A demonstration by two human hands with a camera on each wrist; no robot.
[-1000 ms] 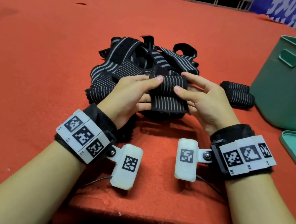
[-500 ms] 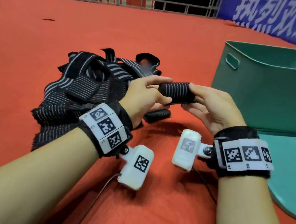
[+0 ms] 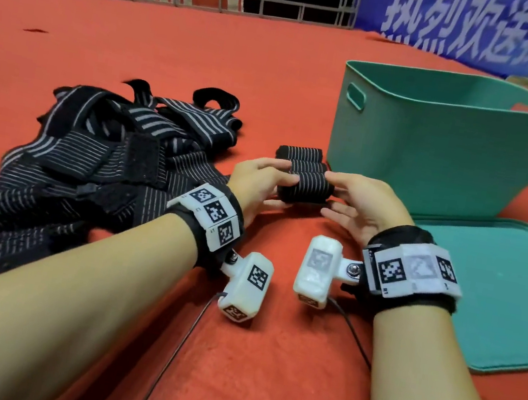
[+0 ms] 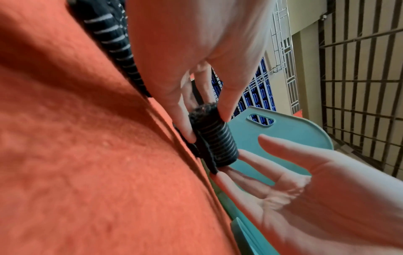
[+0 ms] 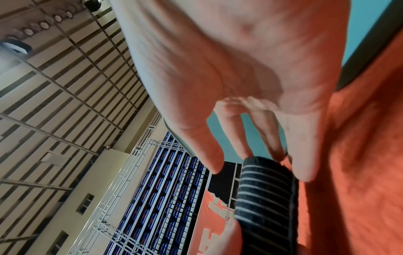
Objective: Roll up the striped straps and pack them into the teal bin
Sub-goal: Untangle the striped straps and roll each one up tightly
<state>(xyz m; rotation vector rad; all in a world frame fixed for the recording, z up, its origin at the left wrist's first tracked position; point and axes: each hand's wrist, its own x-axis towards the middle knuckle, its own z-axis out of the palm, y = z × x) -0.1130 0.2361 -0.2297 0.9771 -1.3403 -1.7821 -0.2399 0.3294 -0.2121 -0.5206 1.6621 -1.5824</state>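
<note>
My left hand (image 3: 256, 183) pinches the rolled strap (image 3: 305, 188) by one end; my right hand (image 3: 363, 205) fingers, loosely spread, touch the other, beside the teal bin (image 3: 441, 151).

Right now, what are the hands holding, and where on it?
A rolled strap: left hand pinches its left end, right hand touches its right end.

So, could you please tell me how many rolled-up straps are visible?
3: one black striped fabric roll held between both hands, two more on the red carpet behind it. Others may be hidden.
</note>
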